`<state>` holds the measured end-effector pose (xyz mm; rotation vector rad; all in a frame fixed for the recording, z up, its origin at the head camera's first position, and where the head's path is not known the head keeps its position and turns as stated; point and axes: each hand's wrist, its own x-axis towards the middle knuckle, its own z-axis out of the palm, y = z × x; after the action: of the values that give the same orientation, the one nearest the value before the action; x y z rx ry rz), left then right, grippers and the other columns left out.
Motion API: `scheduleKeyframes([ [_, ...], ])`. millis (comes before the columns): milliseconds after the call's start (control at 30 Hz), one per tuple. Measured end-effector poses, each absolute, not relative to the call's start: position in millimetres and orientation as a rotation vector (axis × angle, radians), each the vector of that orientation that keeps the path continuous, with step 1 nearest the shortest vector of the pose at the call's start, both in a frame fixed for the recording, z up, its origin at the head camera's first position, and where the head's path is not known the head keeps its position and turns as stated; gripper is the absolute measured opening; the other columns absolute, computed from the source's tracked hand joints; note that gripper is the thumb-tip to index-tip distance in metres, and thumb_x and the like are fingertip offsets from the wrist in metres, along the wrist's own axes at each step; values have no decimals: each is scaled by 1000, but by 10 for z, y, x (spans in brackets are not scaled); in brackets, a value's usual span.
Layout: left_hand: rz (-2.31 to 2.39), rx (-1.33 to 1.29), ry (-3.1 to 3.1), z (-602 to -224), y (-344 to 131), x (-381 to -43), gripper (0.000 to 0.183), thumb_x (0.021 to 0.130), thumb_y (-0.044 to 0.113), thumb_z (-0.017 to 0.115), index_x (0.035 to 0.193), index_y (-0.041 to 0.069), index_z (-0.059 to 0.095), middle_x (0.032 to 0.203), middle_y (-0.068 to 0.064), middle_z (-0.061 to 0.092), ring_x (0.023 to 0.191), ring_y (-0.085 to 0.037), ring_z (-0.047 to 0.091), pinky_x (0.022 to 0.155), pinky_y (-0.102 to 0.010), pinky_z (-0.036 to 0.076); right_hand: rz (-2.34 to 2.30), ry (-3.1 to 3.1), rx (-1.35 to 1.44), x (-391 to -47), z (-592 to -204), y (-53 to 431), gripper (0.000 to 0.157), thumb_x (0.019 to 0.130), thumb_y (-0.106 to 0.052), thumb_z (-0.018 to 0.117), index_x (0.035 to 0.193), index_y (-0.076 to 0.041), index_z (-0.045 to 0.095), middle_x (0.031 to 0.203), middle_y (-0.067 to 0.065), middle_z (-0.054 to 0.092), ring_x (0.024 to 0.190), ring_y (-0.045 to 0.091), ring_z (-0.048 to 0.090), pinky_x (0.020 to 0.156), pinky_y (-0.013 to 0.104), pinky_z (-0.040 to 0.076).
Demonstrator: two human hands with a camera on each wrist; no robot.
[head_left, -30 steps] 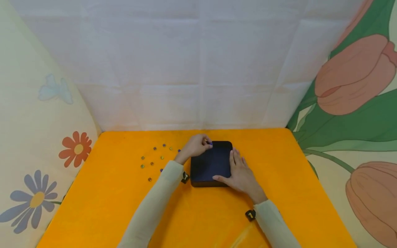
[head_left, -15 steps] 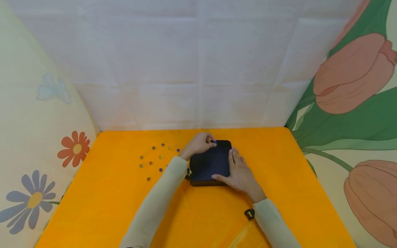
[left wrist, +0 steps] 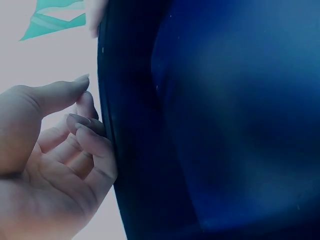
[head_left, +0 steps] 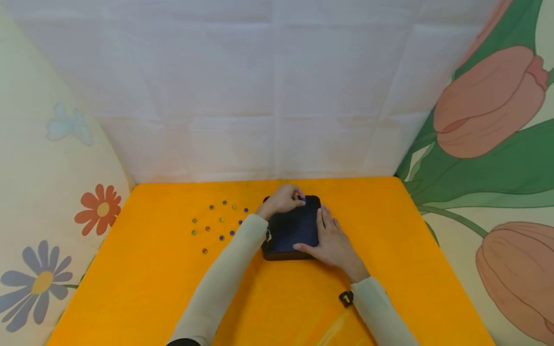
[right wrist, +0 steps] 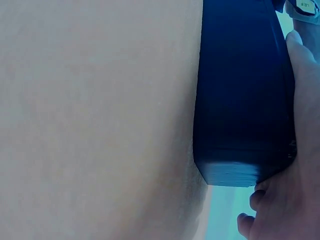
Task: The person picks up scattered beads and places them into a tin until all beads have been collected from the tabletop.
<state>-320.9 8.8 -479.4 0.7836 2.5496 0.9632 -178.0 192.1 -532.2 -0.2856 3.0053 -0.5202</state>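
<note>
My left hand pinches a small purple-blue marble in its fingertips, over the far edge of a shallow dark box. In the left wrist view the left hand has thumb and fingers bent beside the box's rim; I cannot make out the marble there. My right hand rests on the box's right side, fingers straight along the wall and thumb lying over the near rim. The right wrist view shows that hand against the box's outer wall.
Several small glass marbles, blue, amber and yellow-green, lie scattered on the orange tabletop left of the box. A white cloth backdrop stands behind, with flower-printed sheets at the sides.
My left hand has shifted slightly right along the box's far edge, the marble still in its fingertips. More of the loose blue marbles show beside the left sleeve. The right hand stays in place.
</note>
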Motion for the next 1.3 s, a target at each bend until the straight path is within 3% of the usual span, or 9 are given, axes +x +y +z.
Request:
scheduleKeyframes([
  [367, 945, 814, 2537, -4858, 153, -3226, 21, 102, 22, 71, 118, 8, 72, 101, -10, 74, 78, -17, 65, 71, -27, 54, -570, 3002, -307, -1779, -5309, 1895, 132, 84, -93, 50, 167, -2, 3, 177, 16, -7, 166, 36, 7, 133, 55, 17],
  [900, 838, 854, 2536, -4946, 232, -3199, 18, 102, 17, 70, 117, 7, 73, 104, -10, 75, 84, -18, 68, 78, -30, 58, -582, 2988, -274, -1767, -5331, 1886, 132, 82, -95, 48, 167, -7, -3, 178, 12, -10, 166, 36, 8, 132, 54, 20],
  [1300, 821, 855, 2524, -4956, 212, -3215, 22, 103, 18, 68, 121, 7, 74, 114, -10, 77, 91, -19, 70, 85, -34, 60, -600, 2998, -267, -1760, -5324, 1902, 132, 83, -92, 52, 168, -4, 2, 178, 14, -7, 165, 38, 12, 130, 56, 24],
])
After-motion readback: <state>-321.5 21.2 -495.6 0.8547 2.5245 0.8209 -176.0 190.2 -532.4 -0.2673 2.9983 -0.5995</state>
